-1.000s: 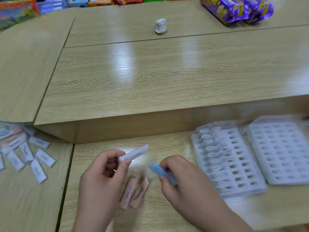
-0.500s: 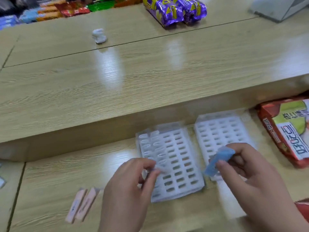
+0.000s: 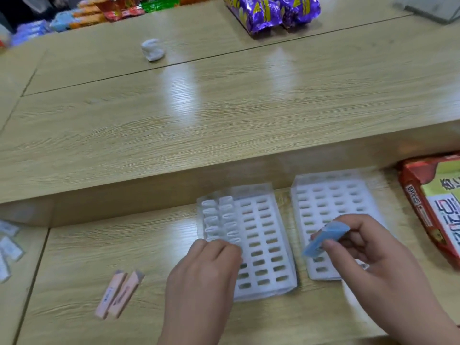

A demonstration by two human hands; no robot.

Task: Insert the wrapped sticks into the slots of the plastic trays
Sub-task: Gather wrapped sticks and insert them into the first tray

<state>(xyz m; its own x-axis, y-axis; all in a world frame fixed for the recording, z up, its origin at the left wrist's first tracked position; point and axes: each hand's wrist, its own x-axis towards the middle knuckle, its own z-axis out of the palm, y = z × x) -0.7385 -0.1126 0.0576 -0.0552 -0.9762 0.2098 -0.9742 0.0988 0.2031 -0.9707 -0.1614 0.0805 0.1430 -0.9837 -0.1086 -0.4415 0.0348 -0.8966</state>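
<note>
Right hand [image 3: 368,255] pinches a blue wrapped stick [image 3: 326,239] over the right tray [image 3: 331,195]; left hand [image 3: 206,277] rests curled fingers on the left tray [image 3: 265,245], grasp hidden.

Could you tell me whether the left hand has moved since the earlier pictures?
Yes. The left hand has moved right, from above the pink sticks to over the left tray, at its near-left slots.

White wad [image 3: 152,49] mid-desk — purple bags [image 3: 271,12] beyond, red packet [image 3: 435,207] right.
</note>
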